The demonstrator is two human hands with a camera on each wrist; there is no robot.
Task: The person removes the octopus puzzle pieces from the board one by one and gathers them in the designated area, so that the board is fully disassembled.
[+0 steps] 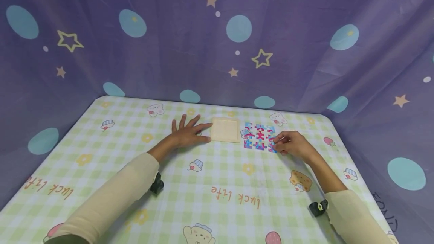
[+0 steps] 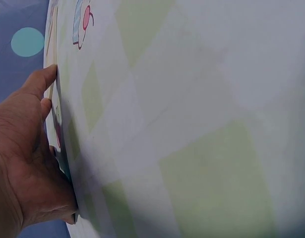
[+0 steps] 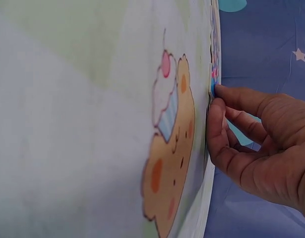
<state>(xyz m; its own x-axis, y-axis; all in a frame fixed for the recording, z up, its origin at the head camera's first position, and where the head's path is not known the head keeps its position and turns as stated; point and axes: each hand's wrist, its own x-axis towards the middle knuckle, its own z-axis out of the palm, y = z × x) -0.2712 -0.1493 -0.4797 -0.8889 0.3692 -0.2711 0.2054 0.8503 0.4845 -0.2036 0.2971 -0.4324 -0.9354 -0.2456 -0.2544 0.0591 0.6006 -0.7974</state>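
My left hand [image 1: 186, 134] lies on the tabletop with its fingers spread, its thumb and index fingertip touching the left edge of a shallow square wooden puzzle tray [image 1: 225, 130]. No pieces show inside that tray. To its right, several pink-and-blue jigsaw pieces [image 1: 260, 136] lie in rows with small gaps between them. At the lower right corner of this group, my right hand [image 1: 294, 144] pinches a jigsaw piece [image 1: 272, 148] between thumb and index finger. In the right wrist view only a blue sliver of the piece [image 3: 213, 88] shows at the fingertips; the rest is hidden.
A green-and-white checked cloth [image 1: 223, 172] with printed cartoons covers the table. Behind its far edge hangs a purple curtain [image 1: 190, 48] with stars and blue ovals, which also closes in the sides.
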